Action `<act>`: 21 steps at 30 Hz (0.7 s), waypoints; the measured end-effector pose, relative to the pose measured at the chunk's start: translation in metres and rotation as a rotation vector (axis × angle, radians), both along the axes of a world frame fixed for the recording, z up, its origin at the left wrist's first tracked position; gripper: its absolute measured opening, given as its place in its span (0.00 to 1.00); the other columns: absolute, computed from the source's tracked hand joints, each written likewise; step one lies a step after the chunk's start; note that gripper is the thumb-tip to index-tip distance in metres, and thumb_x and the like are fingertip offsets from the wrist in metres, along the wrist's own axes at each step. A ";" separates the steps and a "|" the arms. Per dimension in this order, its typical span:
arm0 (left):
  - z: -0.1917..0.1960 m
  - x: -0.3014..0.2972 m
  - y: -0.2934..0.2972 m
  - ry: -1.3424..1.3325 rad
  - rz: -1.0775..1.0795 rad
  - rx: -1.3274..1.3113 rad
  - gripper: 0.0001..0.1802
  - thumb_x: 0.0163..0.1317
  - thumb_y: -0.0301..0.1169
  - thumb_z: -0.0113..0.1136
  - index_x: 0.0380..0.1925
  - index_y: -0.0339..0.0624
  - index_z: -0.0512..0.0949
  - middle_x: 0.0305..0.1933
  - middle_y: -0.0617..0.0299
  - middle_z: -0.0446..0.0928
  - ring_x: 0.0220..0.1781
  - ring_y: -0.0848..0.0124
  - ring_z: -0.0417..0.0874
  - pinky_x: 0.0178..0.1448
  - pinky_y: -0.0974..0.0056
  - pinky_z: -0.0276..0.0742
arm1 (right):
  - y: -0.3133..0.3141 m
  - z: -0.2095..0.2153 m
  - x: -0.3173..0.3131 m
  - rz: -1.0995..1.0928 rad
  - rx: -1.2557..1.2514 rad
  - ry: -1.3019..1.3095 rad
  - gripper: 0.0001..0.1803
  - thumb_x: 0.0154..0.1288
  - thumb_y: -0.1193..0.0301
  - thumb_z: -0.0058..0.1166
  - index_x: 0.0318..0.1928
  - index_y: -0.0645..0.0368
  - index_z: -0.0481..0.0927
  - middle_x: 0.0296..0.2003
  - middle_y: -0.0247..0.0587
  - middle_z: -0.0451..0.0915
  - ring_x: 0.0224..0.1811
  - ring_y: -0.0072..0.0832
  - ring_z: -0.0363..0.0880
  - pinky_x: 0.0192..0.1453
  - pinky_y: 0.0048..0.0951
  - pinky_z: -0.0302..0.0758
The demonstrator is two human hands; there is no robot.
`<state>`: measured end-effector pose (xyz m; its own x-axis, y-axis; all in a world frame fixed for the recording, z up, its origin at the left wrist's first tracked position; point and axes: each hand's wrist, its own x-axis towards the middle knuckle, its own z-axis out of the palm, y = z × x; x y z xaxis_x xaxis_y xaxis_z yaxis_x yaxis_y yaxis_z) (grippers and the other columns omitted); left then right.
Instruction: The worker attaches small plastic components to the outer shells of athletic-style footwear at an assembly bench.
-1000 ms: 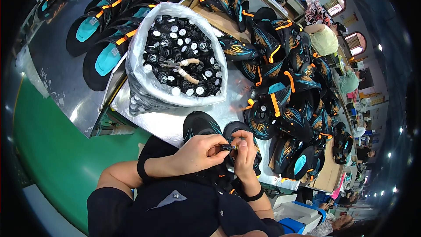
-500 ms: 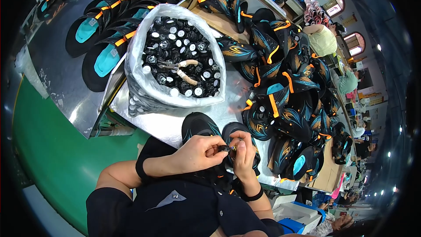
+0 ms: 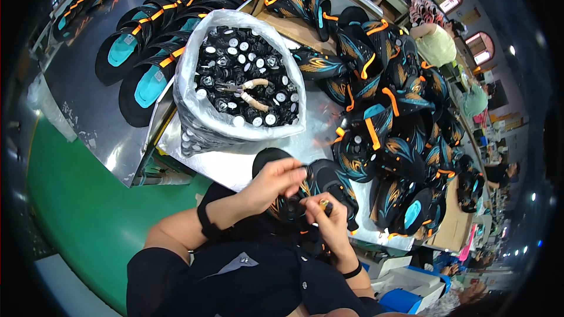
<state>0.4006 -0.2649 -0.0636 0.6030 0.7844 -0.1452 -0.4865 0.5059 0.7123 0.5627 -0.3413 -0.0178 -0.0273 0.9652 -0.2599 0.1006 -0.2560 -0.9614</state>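
Note:
My left hand [image 3: 271, 185] is closed, with a small black round part [image 3: 307, 171] pinched at its fingertips above the shoes. Slightly lower and to the right, my right hand [image 3: 330, 223] curls round a small dark piece with a brass-coloured end [image 3: 325, 205]; its kind is unclear. Under and between the hands are black shoes with blue and orange patterns, one showing a dark sole [image 3: 329, 179]. Beyond them stands a whitish plastic bag [image 3: 197, 123], filled with small black parts and white discs. Pliers with wrapped handles [image 3: 254, 95] lie on top of these.
A heap of patterned black shoes [image 3: 388, 123] with orange loops covers the table's right side. Rows of similar shoes with turquoise insoles [image 3: 151, 85] stand at the back left. Right of me is a white and blue box [image 3: 405, 287]. Other people work farther right.
My hands, close together before, have drawn apart: the left went up and the right down. The shoes beneath them have shifted, and the whole view has moved slightly.

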 end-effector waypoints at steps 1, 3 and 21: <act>-0.002 0.001 0.004 -0.080 0.022 -0.088 0.09 0.69 0.33 0.54 0.39 0.38 0.75 0.25 0.72 0.68 0.25 0.85 0.64 0.30 0.78 0.59 | -0.001 -0.009 0.003 -0.042 -0.038 0.044 0.06 0.69 0.74 0.52 0.39 0.64 0.81 0.21 0.26 0.73 0.23 0.11 0.67 0.28 0.15 0.63; -0.006 0.004 0.000 -0.100 0.019 -0.131 0.09 0.69 0.33 0.54 0.38 0.39 0.75 0.26 0.73 0.68 0.25 0.84 0.65 0.30 0.78 0.59 | -0.011 -0.022 0.002 -0.043 0.029 0.011 0.06 0.69 0.74 0.53 0.38 0.64 0.81 0.21 0.26 0.74 0.23 0.11 0.68 0.28 0.15 0.63; -0.004 0.014 0.002 0.261 0.082 0.022 0.09 0.66 0.27 0.57 0.42 0.34 0.76 0.35 0.62 0.79 0.30 0.79 0.79 0.34 0.75 0.77 | 0.013 -0.032 -0.017 0.085 -0.020 0.148 0.09 0.69 0.74 0.51 0.45 0.66 0.77 0.25 0.33 0.80 0.26 0.12 0.72 0.29 0.17 0.67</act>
<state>0.4144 -0.2633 -0.0676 0.4821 0.8337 -0.2693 -0.3238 0.4552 0.8294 0.5460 -0.3284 -0.0501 -0.1479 0.9524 -0.2666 -0.0198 -0.2724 -0.9620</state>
